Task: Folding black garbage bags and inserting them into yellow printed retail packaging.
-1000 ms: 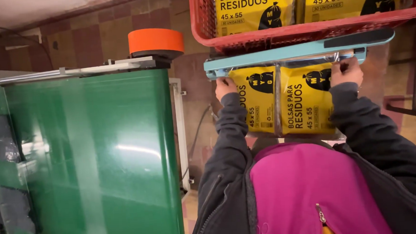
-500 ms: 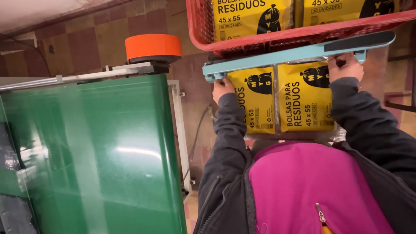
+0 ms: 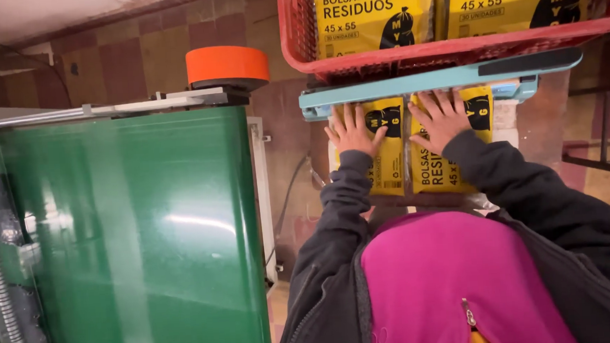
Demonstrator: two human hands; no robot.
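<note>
Two yellow bag packs (image 3: pixel 415 152) standing upright side by side at 12 o'clock, just under the teal bar, my palms flat on them.

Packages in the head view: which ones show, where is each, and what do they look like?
Left yellow pack: flat yellow plastic with black print, under the left hand, below the blue bar.
Right yellow pack: same kind, beside it, under the right hand.
Crate packs: yellow, black print, standing in the red crate above.
</note>
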